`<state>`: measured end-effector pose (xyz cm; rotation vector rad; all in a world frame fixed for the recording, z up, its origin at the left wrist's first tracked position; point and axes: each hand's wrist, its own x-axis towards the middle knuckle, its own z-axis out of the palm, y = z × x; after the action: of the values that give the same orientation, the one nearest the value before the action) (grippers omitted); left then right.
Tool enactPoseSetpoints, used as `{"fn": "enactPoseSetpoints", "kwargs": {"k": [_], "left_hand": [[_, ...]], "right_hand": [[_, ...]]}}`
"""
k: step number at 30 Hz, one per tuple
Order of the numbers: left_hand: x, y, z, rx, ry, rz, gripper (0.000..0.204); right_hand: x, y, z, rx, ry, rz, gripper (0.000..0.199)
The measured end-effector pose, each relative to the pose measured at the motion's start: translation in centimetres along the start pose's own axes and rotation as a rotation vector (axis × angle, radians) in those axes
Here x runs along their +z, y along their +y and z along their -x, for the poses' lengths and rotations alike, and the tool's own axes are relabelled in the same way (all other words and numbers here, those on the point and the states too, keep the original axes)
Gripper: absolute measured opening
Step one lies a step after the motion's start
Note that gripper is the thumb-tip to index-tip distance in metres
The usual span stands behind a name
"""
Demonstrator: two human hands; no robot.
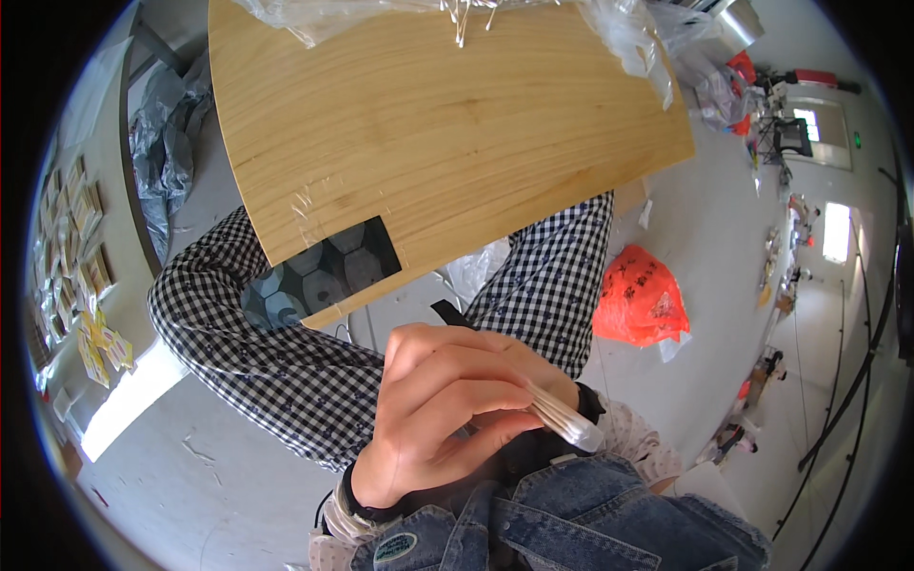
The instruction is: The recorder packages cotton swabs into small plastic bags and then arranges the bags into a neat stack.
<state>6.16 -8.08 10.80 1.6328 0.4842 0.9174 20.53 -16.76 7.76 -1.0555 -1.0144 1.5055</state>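
Note:
My left hand (424,409) is raised in front of my body, its thumb and fingers closed on a bundle of cotton swabs (562,416). Pale sticks poke out from the grip toward the lower right, and their far end looks wrapped in clear plastic. Behind it, my right hand (533,356) comes in from the right, close against the left. Its fingers are hidden, so what they hold does not show. Several loose cotton swabs (461,24) lie at the far edge of the wooden table (447,124), beside clear plastic bags (619,38).
A dark hexagon-patterned patch (352,262) lies at the table's near edge, above my checkered trouser legs (276,381). On the floor at right sits a red plastic bag (640,297). Another table (114,228) at left carries many small packets (71,238); grey plastic (167,143) is bunched beside it.

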Motion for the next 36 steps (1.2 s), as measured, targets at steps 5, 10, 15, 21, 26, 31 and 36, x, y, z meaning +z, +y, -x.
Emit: {"fn": "enactPoseSetpoints", "kwargs": {"k": [5, 10, 15, 21, 26, 31, 36], "left_hand": [[-0.6, 0.2, 0.4, -0.002, -0.001, 0.031, 0.02], [-0.6, 0.2, 0.7, -0.039, 0.058, 0.046, 0.028], [-0.9, 0.5, 0.7, -0.077, 0.069, -0.006, 0.029], [-1.3, 0.9, 0.5, -0.145, 0.071, -0.014, 0.028], [-2.0, 1.5, -0.1, -0.18, -0.006, -0.095, 0.022], [-2.1, 1.5, -0.1, -0.161, -0.044, -0.139, 0.027], [-2.0, 1.6, 0.2, -0.149, -0.054, -0.158, 0.031]], "right_hand": [[-0.3, -2.9, -1.5, 0.181, 0.04, -0.496, 0.027], [-1.2, -3.9, -2.0, 0.569, 0.392, -0.691, 0.038], [-1.7, -3.6, -1.6, 0.543, 0.496, -0.558, 0.042], [-1.9, -3.5, -1.3, 0.456, 0.518, -0.472, 0.039], [-2.0, -3.7, -1.2, 0.439, 0.543, -0.395, 0.038], [-1.9, -3.9, -1.3, 0.472, 0.573, -0.298, 0.037], [-2.1, -3.7, -1.0, 0.427, 0.537, -0.303, 0.035]]}}
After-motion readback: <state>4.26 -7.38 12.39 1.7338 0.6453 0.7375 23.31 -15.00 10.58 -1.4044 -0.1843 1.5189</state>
